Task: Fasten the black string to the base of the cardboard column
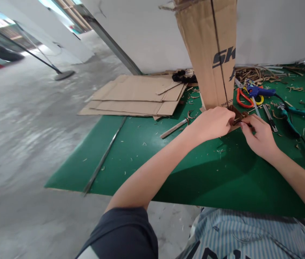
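Note:
A tall cardboard piece (pixel 209 50) with black printed letters stands upright on the green mat (pixel 195 172). My left hand (pixel 213 124) is closed around its bottom edge, fingers curled on a small brown cardboard corner (pixel 237 114). My right hand (pixel 259 135) pinches the same bottom corner from the right side. Both hands meet at the base of the cardboard.
Flattened cardboard sheets (pixel 136 95) lie at the mat's far left. Orange-handled scissors (pixel 244 99), a blue glue gun (pixel 260 91), teal pliers (pixel 296 115) and a utility knife (pixel 270 118) lie to the right. A metal ruler (pixel 105 156) lies on the mat's left; cardboard scraps are scattered about.

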### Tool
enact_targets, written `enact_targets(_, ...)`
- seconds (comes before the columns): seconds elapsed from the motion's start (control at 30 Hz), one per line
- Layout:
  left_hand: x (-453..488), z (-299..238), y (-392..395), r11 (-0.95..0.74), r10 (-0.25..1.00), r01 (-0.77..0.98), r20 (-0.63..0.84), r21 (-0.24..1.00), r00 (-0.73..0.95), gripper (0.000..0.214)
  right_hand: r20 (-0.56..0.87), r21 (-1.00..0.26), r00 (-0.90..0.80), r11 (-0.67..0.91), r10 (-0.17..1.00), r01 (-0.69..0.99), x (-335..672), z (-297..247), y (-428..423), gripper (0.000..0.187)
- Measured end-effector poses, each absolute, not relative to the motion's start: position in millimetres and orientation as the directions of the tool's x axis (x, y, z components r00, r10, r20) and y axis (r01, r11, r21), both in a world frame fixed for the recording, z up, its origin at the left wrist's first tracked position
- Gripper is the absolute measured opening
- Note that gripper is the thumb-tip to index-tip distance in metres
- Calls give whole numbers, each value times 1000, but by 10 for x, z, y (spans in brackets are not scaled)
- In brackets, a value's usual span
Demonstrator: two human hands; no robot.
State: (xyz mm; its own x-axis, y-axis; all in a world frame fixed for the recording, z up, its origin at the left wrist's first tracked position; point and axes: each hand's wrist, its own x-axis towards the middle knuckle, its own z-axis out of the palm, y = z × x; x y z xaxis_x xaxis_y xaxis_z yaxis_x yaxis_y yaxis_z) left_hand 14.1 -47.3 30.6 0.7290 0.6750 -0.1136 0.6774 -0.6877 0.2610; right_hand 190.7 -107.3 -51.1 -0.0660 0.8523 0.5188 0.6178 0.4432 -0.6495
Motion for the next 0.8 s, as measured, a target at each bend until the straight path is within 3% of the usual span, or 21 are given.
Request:
enact_targets(0.2, 87, 319, -304, -772, 512, 510, -104, 378, 853, 27, 463, -731, -84, 434, 882, 526, 1839, -483, -1097, 18)
enact_targets(0.33, 54, 300, -247, -745, 533, 516, -88, 422, 842, 30, 473, -739, -48, 426, 879, 521, 1835, -435, -1136, 16)
enact_targets(0.47, 43, 267, -256, -752, 570, 561, -87, 346, 817, 33, 472, -653, -120, 438, 873, 617, 1846, -453, -1125, 20)
enact_targets(0.67, 110, 278, -319, -693, 668, 684, -152, 230, 728, 32, 306, -502, -221, 354, 926, 789, 1793, -558, -1093, 25)
enact_targets(0.8, 124, 300, -340, -707, 658, 687, -198, 166, 726, 32, 230, -348, -208, 280, 951, 894, 1754, -562, -1086, 29)
